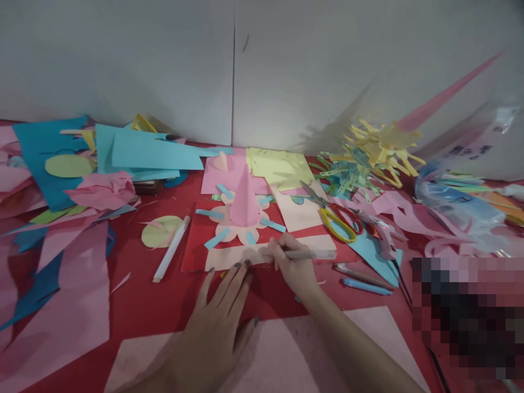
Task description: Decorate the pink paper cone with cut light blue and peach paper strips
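My right hand point(295, 270) is closed around a grey-white marker point(305, 254), its writing end close to a pale peach paper strip point(229, 254). My left hand point(223, 311) lies flat with fingers spread, its fingertips at the strip's lower edge. Just beyond the strip sits a peach paper flower point(223, 229) with blue tabs on its petals and a pink paper cone point(245, 199) standing at its centre. Flower and strip rest on a red sheet point(196, 240). Left of it lies a white glue stick or thick marker point(172, 248); I cannot tell which.
Yellow-handled scissors point(338, 226) and a pink glue gun point(382, 237) lie to the right, near brown and blue pens point(367, 286). A fringed yellow paper piece point(382, 147) leans by the wall. Blue point(151, 153) and pink paper scraps point(77, 295) cover the left side.
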{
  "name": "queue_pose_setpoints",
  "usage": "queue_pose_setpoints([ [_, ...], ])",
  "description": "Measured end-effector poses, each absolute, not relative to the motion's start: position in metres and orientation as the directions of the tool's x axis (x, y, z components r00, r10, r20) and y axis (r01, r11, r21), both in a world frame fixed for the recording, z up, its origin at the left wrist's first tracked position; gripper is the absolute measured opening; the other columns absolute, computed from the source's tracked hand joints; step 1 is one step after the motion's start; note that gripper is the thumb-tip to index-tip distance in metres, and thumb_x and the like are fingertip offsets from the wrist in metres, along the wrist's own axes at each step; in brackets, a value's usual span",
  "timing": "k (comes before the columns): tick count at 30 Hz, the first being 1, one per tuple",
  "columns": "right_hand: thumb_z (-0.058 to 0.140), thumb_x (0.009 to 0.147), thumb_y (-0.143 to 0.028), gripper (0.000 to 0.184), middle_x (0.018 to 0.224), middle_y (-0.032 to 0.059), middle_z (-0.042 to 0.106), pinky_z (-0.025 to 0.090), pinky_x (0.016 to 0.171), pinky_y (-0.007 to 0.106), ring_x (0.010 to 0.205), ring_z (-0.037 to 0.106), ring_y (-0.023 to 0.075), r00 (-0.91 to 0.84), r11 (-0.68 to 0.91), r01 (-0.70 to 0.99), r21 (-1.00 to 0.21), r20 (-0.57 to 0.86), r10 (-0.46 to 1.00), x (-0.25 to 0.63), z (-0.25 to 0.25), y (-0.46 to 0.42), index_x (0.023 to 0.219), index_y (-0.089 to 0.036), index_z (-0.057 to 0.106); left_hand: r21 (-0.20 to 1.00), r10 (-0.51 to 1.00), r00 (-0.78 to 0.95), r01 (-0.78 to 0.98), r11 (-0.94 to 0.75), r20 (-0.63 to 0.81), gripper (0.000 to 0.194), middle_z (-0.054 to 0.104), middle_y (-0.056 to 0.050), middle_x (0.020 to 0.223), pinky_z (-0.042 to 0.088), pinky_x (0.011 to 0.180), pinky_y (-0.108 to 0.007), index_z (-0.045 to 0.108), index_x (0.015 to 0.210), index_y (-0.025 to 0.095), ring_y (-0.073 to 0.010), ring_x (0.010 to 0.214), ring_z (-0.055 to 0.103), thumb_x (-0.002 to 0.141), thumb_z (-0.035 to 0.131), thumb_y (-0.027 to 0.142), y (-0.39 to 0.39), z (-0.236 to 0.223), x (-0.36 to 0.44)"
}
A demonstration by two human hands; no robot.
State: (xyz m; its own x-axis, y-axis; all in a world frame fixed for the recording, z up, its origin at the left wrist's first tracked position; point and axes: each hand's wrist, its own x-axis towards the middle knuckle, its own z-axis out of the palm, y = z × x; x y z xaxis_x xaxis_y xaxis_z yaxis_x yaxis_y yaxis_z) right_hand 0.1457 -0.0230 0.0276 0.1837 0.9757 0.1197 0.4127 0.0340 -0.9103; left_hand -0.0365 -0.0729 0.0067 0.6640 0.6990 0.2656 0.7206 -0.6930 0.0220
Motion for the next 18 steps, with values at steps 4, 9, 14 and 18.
queue_pose_setpoints([
  [4,0.048,0.079,-0.032,0.033,0.042,-0.0064,0.040,0.031,0.044,0.021,0.042,0.038,0.0084,0.150,0.037,0.449,-0.893,0.116,0.982,0.1484,0.0257,-0.0230,0.052,-0.022,0.033,0.020,0.697,0.659,0.723,-0.691,0.282,0.054,0.038,-0.011,0.138,0.007,0.107,-0.045,0.036,0.133,0.012,-0.0245,0.124,0.037,0.086,0.036,0.039,-0.0731,0.0079,-0.0369],
  [9,0.047,0.079,-0.029,0.031,0.045,-0.0062,0.037,0.031,0.045,0.021,0.044,0.036,0.0084,0.185,0.029,0.455,-0.890,0.126,0.975,0.1484,0.0240,-0.0238,0.053,-0.021,0.032,0.023,0.696,0.657,0.722,-0.691,0.288,0.053,0.039,-0.011,0.138,0.009,0.106,-0.044,0.037,0.132,0.012,-0.0246,0.123,0.038,0.086,0.037,0.038,-0.0716,0.0113,-0.0365],
  [14,0.049,0.073,-0.026,0.030,0.044,-0.0076,0.030,0.026,0.043,0.021,0.043,0.029,0.0072,0.178,0.020,0.455,-0.890,0.113,0.978,0.1473,0.0261,-0.0246,0.050,-0.021,0.029,0.002,0.686,0.665,0.717,-0.697,0.294,0.052,0.042,-0.012,0.135,0.005,0.107,-0.044,0.040,0.130,0.011,-0.0245,0.122,0.039,0.086,0.038,0.038,-0.0717,0.0103,-0.0363],
  [18,0.050,0.071,-0.025,0.028,0.044,-0.0073,0.035,0.027,0.043,0.021,0.043,0.032,0.0073,0.181,0.003,0.438,-0.899,0.092,0.979,0.1471,0.0271,-0.0251,0.050,-0.021,0.032,-0.001,0.690,0.667,0.719,-0.695,0.282,0.052,0.040,-0.011,0.136,0.006,0.106,-0.045,0.039,0.131,0.012,-0.0247,0.123,0.038,0.086,0.036,0.039,-0.0718,0.0077,-0.0369],
])
